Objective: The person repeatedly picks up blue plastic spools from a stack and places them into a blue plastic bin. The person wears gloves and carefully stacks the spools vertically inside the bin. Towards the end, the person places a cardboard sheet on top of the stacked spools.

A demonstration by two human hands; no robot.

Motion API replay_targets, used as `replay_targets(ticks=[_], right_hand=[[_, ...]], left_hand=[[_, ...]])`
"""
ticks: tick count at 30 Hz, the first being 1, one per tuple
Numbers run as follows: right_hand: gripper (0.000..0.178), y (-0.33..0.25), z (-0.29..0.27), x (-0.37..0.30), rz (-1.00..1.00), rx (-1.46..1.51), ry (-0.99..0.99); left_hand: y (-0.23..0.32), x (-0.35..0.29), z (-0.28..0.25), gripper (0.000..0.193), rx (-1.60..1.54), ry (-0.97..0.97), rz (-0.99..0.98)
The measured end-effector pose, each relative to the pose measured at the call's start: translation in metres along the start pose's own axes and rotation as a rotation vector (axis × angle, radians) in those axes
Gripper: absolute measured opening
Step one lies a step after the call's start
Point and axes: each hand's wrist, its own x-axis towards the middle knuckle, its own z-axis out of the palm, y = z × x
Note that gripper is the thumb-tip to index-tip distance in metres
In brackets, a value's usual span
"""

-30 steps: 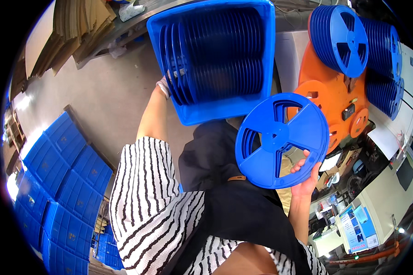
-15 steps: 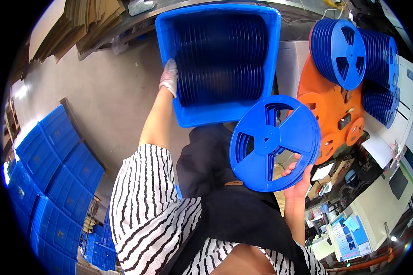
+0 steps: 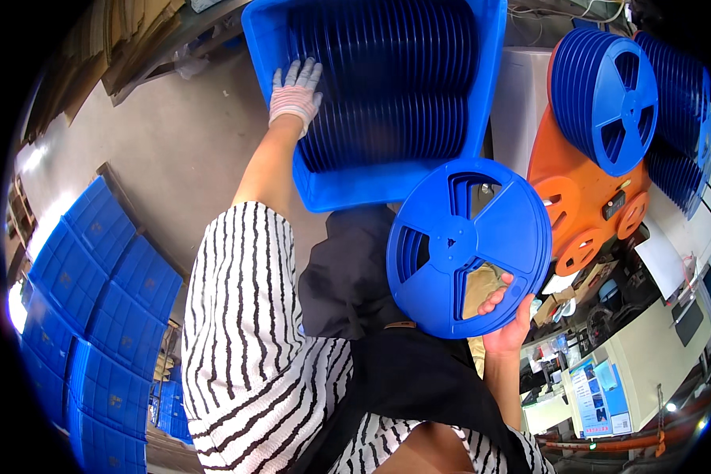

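Observation:
My right hand [image 3: 507,325] grips a small stack of blue plastic reels [image 3: 512,229] at the lower right edge, fingers through a cut-out and thumb outside. The reels' flat face, with a hub and wide openings, is turned up toward me. In front of me is a blue plastic bin [image 3: 491,75] with two rows of dark blue reels [image 3: 387,130] standing on edge. My left hand [image 3: 296,93], in a thin whitish glove, is open at the bin's left side, fingers spread over the left end of the reels. Whether its fingertips touch them I cannot tell.
To the right, an orange round plate [image 3: 541,154] carries upright stacks of blue reels [image 3: 628,107]. Stacked blue crates [image 3: 107,292] stand at the left. Cardboard sheets [image 3: 95,55] lean at the upper left. A pale machine cabinet [image 3: 644,367] is at the lower right.
My left hand has moved from the bin's left rim inward over the reels, its fingers now spread. The bin sits higher and larger in the picture. My right hand keeps hold of the reels.

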Motion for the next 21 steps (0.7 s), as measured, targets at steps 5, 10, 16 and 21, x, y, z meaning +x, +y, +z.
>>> replay_targets(ticks=[5,10,16,21], right_hand=[[0.059,-0.001,0.001,0.01,0.002,0.036,-0.017],[0.058,-0.002,0.0,0.016,0.028,0.06,-0.029],[0.058,-0.003,-0.001,0.015,0.052,-0.012,-0.047],[0.058,-0.01,-0.006,0.003,0.046,-0.007,-0.053]], left_hand=[[-0.001,0.006,0.002,0.052,-0.023,0.068,-0.008],[0.022,0.031,-0.014,0.035,-0.078,0.098,-0.242],[0.035,0.058,-0.033,0.033,-0.042,-0.051,-0.435],[0.024,0.037,-0.063,0.033,-0.18,0.264,-0.338]])
